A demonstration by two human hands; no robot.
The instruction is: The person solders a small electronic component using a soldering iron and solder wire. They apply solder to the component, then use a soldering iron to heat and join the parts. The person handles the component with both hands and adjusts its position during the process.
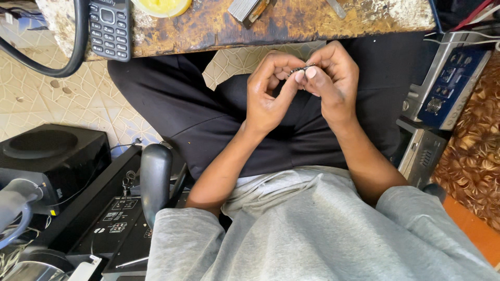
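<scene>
Seated at worn wooden bench point(291, 23); left hand point(266, 93) and right hand point(333, 86) both pinch one small dark metal part point(302, 68) at the fingertips, held over the lap; step judged: close fingertip manipulation; next move calls for steady, fine grip; black keypad phone point(109, 26) lies apart.

A small dark metal part point(302, 68) is sitting pinched between the fingertips of both hands, held level above the lap and just below the edge of the worn wooden bench. It is looking thin and short, grey-black with a faint shine along its top, and only a sliver is showing because the thumbs and forefingers are covering most of it. What kind of part it is cannot be told from this view.
</scene>
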